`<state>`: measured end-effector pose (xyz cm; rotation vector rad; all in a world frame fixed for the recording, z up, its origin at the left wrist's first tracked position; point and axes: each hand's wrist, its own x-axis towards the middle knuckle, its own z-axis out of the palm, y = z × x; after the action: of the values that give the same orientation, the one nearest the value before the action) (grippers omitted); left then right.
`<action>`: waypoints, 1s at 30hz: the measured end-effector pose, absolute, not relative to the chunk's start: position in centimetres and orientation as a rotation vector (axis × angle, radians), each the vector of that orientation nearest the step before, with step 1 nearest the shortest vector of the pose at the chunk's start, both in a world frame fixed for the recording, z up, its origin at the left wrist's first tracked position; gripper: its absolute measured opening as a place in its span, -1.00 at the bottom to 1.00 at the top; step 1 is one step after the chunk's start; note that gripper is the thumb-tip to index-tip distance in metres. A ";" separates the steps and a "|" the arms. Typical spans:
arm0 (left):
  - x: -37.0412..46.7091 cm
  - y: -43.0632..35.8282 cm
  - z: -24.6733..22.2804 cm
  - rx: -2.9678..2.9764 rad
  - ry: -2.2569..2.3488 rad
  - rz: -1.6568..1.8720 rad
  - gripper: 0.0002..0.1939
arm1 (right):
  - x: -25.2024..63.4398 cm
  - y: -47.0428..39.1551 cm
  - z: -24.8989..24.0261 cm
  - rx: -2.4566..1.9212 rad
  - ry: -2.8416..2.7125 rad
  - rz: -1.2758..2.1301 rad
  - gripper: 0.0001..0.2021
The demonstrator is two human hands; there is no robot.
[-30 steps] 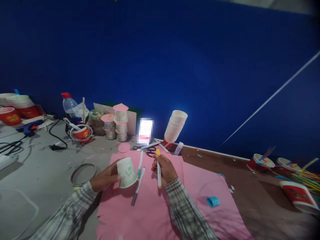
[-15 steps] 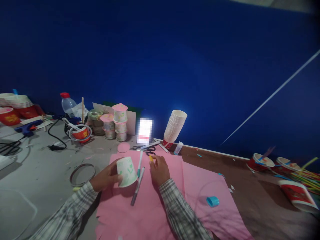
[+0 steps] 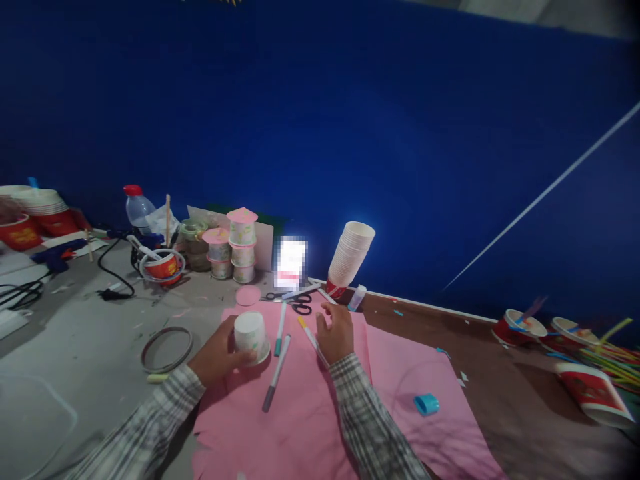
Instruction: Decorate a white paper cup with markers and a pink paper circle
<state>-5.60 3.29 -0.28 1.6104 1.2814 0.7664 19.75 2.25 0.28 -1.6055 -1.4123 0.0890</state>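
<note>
The left hand (image 3: 219,357) grips an upturned white cup (image 3: 249,331) at the left of the pink paper (image 3: 300,427); the right hand (image 3: 337,333), fingers loosely parted, is just beside a yellow-tipped marker (image 3: 311,339). Scissors (image 3: 301,305) lie farther off.
</note>
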 end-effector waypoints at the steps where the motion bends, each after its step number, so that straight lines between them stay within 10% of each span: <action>1: -5.5 3.2 -0.4 1.625 1.316 0.768 -0.21 | 20.0 2.4 0.2 -1.607 -1.402 0.079 -0.79; 17: -5.8 2.8 -0.2 1.815 1.253 0.625 -0.03 | 18.6 1.0 3.3 -1.490 -1.551 0.275 -0.81; 30: -4.2 1.5 0.5 1.948 1.353 0.612 -0.33 | 10.1 11.5 4.6 -1.326 -2.268 0.412 -0.64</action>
<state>-4.17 1.47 0.46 1.9483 1.3531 0.6117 10.13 11.47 4.61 -1.3264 -2.2675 0.4118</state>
